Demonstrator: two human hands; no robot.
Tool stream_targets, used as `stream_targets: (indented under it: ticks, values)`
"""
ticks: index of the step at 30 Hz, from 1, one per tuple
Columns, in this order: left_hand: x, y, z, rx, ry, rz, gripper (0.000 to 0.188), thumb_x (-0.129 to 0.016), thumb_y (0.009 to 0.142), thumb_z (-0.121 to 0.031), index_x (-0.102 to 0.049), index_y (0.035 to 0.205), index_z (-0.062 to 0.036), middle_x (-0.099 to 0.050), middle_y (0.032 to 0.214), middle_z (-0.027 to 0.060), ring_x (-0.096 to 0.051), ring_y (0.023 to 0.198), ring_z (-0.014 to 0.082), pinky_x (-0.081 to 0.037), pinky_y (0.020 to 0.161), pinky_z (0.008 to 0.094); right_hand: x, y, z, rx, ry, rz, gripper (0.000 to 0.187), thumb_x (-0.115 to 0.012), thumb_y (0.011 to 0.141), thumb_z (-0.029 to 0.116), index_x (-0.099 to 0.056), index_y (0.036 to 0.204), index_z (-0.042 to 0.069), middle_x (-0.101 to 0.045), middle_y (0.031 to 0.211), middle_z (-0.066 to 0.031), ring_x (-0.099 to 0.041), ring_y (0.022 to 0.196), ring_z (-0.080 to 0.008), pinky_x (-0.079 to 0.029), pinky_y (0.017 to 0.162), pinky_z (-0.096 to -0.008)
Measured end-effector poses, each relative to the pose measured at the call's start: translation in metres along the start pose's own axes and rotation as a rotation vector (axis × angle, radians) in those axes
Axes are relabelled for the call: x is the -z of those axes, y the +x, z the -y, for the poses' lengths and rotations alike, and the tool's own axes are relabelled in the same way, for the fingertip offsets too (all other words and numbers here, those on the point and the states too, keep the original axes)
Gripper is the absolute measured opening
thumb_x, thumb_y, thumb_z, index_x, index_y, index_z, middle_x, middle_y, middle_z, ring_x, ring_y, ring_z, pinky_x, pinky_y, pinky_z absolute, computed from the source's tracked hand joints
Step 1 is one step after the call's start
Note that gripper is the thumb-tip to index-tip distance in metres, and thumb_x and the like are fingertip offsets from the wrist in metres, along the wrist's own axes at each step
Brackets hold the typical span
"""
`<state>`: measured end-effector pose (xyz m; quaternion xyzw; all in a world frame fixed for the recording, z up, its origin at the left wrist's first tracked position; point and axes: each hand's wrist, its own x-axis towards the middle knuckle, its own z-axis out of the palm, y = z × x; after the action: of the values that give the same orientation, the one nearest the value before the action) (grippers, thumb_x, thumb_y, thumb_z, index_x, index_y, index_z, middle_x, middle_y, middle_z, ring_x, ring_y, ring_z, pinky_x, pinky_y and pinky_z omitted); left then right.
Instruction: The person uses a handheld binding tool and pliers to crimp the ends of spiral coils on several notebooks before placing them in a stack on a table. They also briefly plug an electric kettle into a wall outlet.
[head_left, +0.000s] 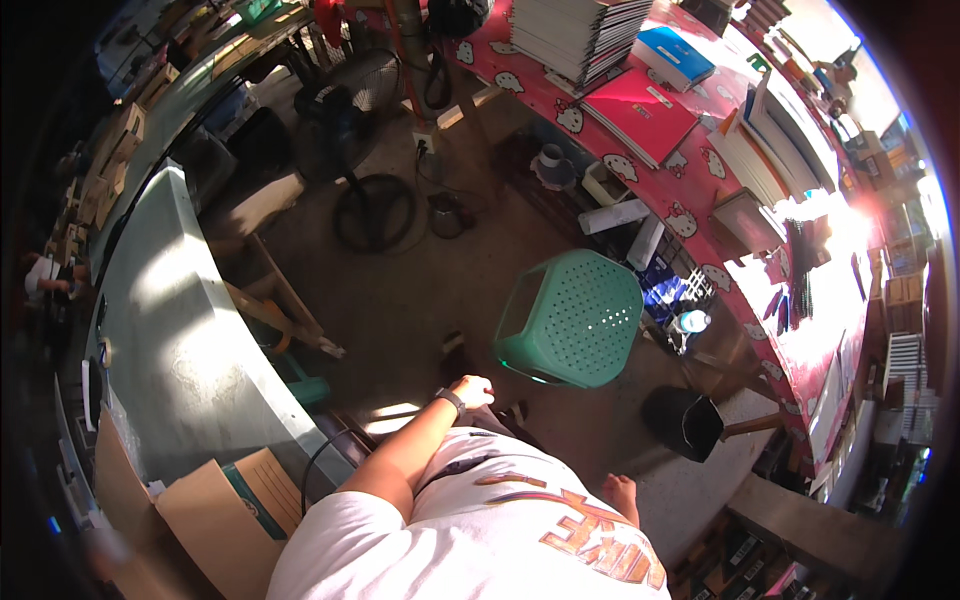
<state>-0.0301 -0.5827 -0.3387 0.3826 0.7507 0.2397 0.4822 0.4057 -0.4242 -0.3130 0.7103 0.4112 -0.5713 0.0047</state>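
My left hand (pixel 472 391), with a dark watch (pixel 452 402) on the wrist, hangs in front of my waist. Its fingers are curled in, and nothing shows in them. Lower and to the right, my right hand (pixel 620 492) hangs beside my white shirt (pixel 470 520), its fingers curled too and no object visible in it. Neither hand touches a table. A green plastic stool (pixel 585 318) with a perforated seat stands on the floor ahead and is the nearest thing in front of my hands.
A pink-clothed table (pixel 690 215) on the right bears stacked booklets (pixel 575 40), a red folder (pixel 640 112) and a blue box (pixel 675 58). Below it stands a black bin (pixel 682 422). Left are a grey-green table (pixel 185 350) and cardboard box (pixel 225 515); a standing fan (pixel 372 212) is ahead.
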Motion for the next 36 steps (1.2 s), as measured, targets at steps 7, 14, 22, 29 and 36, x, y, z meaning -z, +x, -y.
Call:
stream_targets:
  ticks: [7,14,22,29,36]
  values:
    - [0.02,0.004,0.013,0.25,-0.067,-0.141,0.029,-0.066,0.068,-0.017,-0.064,0.095,-0.0042,-0.064,0.093,0.0156,-0.061,0.089,0.0256,-0.048,0.079,0.0348,-0.017,0.026,0.013,0.077,-0.23,-0.09,0.013,-0.07,0.069,0.01,-0.061,0.068,0.0,-0.058,0.06,-0.003,-0.052,0.055,-0.0111,-0.041,0.048,-0.0247]
    - [0.009,0.02,0.046,0.393,-0.2,-0.256,0.027,-0.063,0.069,-0.02,-0.066,0.093,-0.0075,-0.065,0.093,0.0141,-0.061,0.089,0.0266,-0.048,0.079,0.0361,-0.031,0.034,0.166,0.347,-0.129,0.242,0.009,-0.063,0.078,0.007,-0.057,0.071,0.004,-0.056,0.065,0.0014,-0.048,0.057,-0.0048,-0.036,0.052,-0.0199]
    - [-0.005,0.045,0.026,0.458,-0.178,-0.223,0.02,-0.06,0.071,-0.02,-0.066,0.088,-0.0098,-0.065,0.091,0.0125,-0.061,0.089,0.0258,-0.048,0.079,0.0358,0.072,0.067,0.28,0.844,-0.216,-0.09,0.006,-0.064,0.075,0.005,-0.06,0.079,0.005,-0.058,0.07,0.0002,-0.052,0.067,-0.0084,-0.043,0.062,-0.0235]
    - [-0.051,0.12,-0.063,0.391,0.0,-0.403,0.021,-0.06,0.07,-0.02,-0.066,0.089,-0.0143,-0.063,0.096,0.0099,-0.058,0.093,0.0283,-0.047,0.081,0.0353,0.199,0.105,0.349,0.922,-0.31,-0.37,0.008,-0.061,0.079,0.006,-0.059,0.086,0.003,-0.056,0.076,0.0002,-0.051,0.067,-0.0084,-0.042,0.06,-0.0216]
    - [-0.149,0.187,-0.17,0.782,0.163,-0.63,0.07,-0.068,0.064,-0.029,-0.041,0.128,-0.0189,-0.022,0.14,0.0142,-0.025,0.127,0.0376,-0.035,0.092,0.0538,0.236,0.138,0.394,0.936,-0.484,-0.37,0.015,-0.063,0.079,0.012,-0.057,0.089,0.003,-0.056,0.073,-0.0033,-0.052,0.068,-0.0141,-0.042,0.064,-0.0294]
